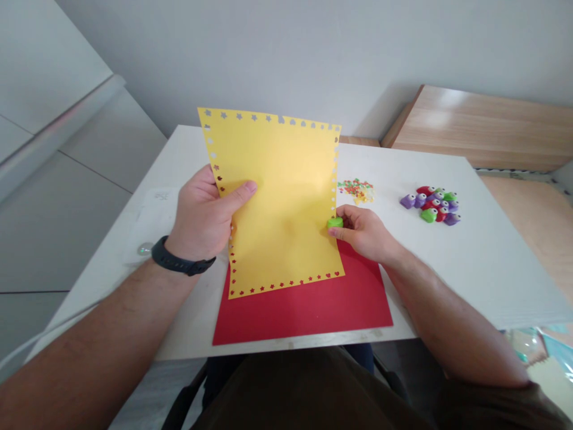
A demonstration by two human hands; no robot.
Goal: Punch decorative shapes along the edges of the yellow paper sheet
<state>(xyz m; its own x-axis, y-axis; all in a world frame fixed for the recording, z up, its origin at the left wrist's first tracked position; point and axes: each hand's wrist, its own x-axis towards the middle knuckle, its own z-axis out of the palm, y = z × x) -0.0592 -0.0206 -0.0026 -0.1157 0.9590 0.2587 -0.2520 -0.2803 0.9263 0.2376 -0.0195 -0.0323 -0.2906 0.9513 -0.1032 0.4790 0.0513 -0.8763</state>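
A yellow sheet of paper (286, 197) is held up at a tilt above the table, with small stars, hearts and other shapes punched along its edges. My left hand (210, 206) grips its left edge, thumb flat on the front and fingers behind. At the lower right edge, my right hand (360, 230) pinches a green craft punch (335, 223), which sits over the paper's border. Part of the punch is hidden by my fingers. Beneath the yellow sheet, a red sheet (304, 316) lies on the white table near its front edge.
A pile of tiny punched paper shapes (358, 190) lies right of the yellow sheet. Farther right stands a cluster of purple, red and green craft punches (432, 205). Clear packaging (150, 224) lies at left on the white table (483, 257). A wooden surface (483, 122) adjoins behind right.
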